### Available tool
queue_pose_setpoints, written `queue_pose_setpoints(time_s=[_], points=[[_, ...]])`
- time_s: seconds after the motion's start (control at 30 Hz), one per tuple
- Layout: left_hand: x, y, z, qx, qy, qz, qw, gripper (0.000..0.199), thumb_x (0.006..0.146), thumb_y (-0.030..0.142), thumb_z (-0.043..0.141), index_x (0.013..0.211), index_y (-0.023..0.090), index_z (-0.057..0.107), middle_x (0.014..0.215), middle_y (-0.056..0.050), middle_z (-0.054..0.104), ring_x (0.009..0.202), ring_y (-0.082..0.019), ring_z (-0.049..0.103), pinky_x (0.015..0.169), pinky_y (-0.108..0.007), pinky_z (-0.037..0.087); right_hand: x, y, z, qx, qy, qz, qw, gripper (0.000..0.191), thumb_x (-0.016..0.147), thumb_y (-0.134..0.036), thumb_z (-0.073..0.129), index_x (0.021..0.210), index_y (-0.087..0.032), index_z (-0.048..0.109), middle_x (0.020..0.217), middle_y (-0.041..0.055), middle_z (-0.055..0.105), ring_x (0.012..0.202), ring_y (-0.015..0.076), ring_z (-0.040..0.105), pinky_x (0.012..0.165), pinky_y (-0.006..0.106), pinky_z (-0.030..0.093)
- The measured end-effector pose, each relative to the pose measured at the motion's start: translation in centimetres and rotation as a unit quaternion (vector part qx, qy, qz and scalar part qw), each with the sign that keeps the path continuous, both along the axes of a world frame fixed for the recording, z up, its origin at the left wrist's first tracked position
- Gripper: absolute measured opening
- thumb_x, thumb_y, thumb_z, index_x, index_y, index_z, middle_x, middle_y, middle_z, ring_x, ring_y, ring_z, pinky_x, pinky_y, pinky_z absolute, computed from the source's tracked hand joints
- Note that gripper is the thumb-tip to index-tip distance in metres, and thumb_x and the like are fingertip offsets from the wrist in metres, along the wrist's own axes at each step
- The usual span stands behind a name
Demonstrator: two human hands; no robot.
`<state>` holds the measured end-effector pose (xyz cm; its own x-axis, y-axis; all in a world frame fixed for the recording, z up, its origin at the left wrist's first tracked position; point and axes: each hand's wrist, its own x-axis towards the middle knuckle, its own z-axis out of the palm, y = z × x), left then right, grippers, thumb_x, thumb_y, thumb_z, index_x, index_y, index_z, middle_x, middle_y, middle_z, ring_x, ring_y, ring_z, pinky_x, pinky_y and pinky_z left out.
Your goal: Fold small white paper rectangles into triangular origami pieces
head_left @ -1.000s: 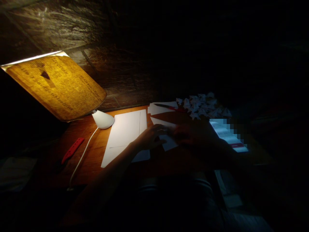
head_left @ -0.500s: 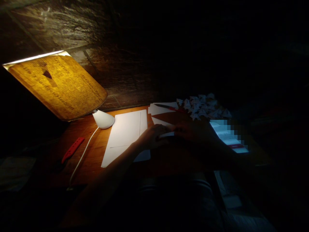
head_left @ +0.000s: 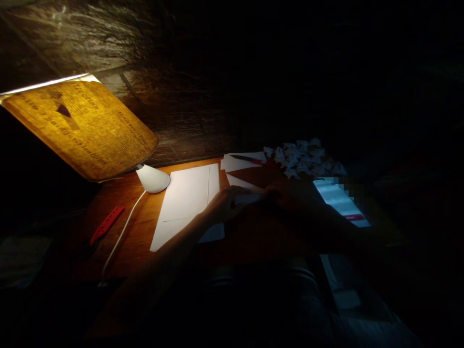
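A small white paper piece (head_left: 248, 198) is held between my two hands above the wooden table (head_left: 250, 232). My left hand (head_left: 225, 200) has its fingers closed on the paper's left end. At its right end is my right hand (head_left: 277, 195), dark and in shadow, with its fingers closed on the paper. Large white sheets (head_left: 190, 198) with dark lines lie under and left of my left hand. Just behind the hands is another white paper piece (head_left: 241, 181).
A lamp (head_left: 83, 128) with a printed shade and white base stands at the left, beside a red cutter-like tool (head_left: 107, 224) and a white cable (head_left: 123, 232). Behind are paper slips (head_left: 239, 162), scissors (head_left: 250, 159) and several folded papers (head_left: 304, 157). A lit phone (head_left: 340, 200) lies right.
The small paper between my hands has been raised and tilted, and now shows more clearly. My fingers have shifted slightly around it. The whole view has moved a little.
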<state>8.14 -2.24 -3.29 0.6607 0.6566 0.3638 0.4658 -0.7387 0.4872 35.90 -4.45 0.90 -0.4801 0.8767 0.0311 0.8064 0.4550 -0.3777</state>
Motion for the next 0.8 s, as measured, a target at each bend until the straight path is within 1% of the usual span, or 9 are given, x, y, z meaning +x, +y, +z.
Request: queue_pose_setpoints(time_s=[0.1,0.17,0.23,0.33,0.47,0.53,0.67,0.73,0.8], points=[[0.1,0.0,0.3,-0.022,0.001,0.019,1.000,0.035,0.092,0.024,0.070,0.125,0.014,0.073,0.122,-0.014,0.078,0.110,-0.026,0.075,0.097,-0.042,0.063,-0.2,0.8,-0.1,-0.014,0.029,-0.010,0.999,0.027,0.090,-0.016,0.060,0.107,-0.024,0.079,0.103,0.0037,0.080,0.090,0.0224,0.072,0.079,0.031,0.048],[0.2,0.0,0.5,-0.029,0.005,0.028,0.999,0.033,0.093,0.025,0.070,0.123,0.014,0.074,0.120,-0.014,0.079,0.107,-0.026,0.076,0.096,-0.041,0.063,-0.3,1.2,-0.2,-0.019,0.043,-0.011,0.999,0.025,0.090,-0.017,0.060,0.105,-0.024,0.079,0.100,0.0031,0.080,0.087,0.0208,0.071,0.077,0.029,0.048],[0.3,0.1,0.5,-0.031,0.007,0.034,0.999,0.032,0.093,0.024,0.069,0.124,0.015,0.074,0.119,-0.013,0.079,0.106,-0.026,0.076,0.095,-0.040,0.063,-0.5,1.5,-0.5,-0.014,0.056,-0.015,0.998,0.024,0.088,-0.016,0.060,0.104,-0.022,0.078,0.101,0.0039,0.080,0.089,0.0207,0.071,0.077,0.029,0.049],[0.4,0.2,0.2,-0.026,0.005,0.036,0.999,0.034,0.093,0.023,0.069,0.126,0.016,0.074,0.119,-0.013,0.079,0.105,-0.026,0.076,0.094,-0.041,0.064,-0.7,1.7,-1.1,0.012,0.076,-0.030,0.997,0.023,0.085,-0.013,0.062,0.100,-0.021,0.076,0.107,0.0065,0.078,0.096,0.0227,0.070,0.083,0.032,0.052],[0.4,0.4,-0.2,-0.018,-0.003,0.028,0.999,0.033,0.093,0.022,0.069,0.125,0.017,0.074,0.120,-0.012,0.078,0.108,-0.026,0.076,0.096,-0.043,0.063,-0.6,1.7,-1.9,0.028,0.087,-0.052,0.994,0.022,0.082,-0.011,0.062,0.098,-0.020,0.073,0.110,0.0088,0.076,0.098,0.0246,0.070,0.087,0.034,0.053],[0.4,0.5,-0.3,-0.017,0.002,0.027,1.000,0.031,0.093,0.021,0.069,0.123,0.017,0.074,0.120,-0.012,0.078,0.109,-0.026,0.075,0.097,-0.045,0.062,-0.6,1.7,-2.2,0.028,0.096,-0.049,0.994,0.024,0.081,-0.010,0.062,0.101,-0.020,0.072,0.112,0.0087,0.076,0.100,0.0246,0.070,0.089,0.034,0.053],[0.5,0.5,-0.3,-0.029,0.017,0.040,0.999,0.032,0.090,0.020,0.072,0.122,0.017,0.070,0.116,-0.012,0.077,0.105,-0.026,0.074,0.094,-0.044,0.062,-0.6,1.7,-2.8,0.030,0.108,-0.065,0.992,0.036,0.082,-0.014,0.066,0.117,-0.019,0.068,0.123,0.0110,0.074,0.109,0.0272,0.070,0.095,0.038,0.053],[0.5,0.4,-0.3,-0.036,0.019,0.056,0.998,0.038,0.089,0.022,0.073,0.126,0.018,0.067,0.113,-0.011,0.076,0.101,-0.025,0.073,0.090,-0.042,0.063,-0.6,1.8,-3.2,0.035,0.116,-0.079,0.989,0.041,0.083,-0.016,0.067,0.124,-0.019,0.065,0.128,0.0121,0.073,0.114,0.0282,0.069,0.099,0.041,0.052],[0.5,0.3,-0.3,-0.034,0.022,0.056,0.998,0.047,0.090,0.023,0.072,0.136,0.020,0.061,0.116,-0.011,0.075,0.102,-0.026,0.072,0.089,-0.041,0.062,-0.6,1.9,-3.8,0.046,0.131,-0.079,0.987,0.043,0.083,-0.019,0.068,0.126,-0.019,0.064,0.131,0.0131,0.071,0.118,0.0292,0.068,0.103,0.043,0.052]])
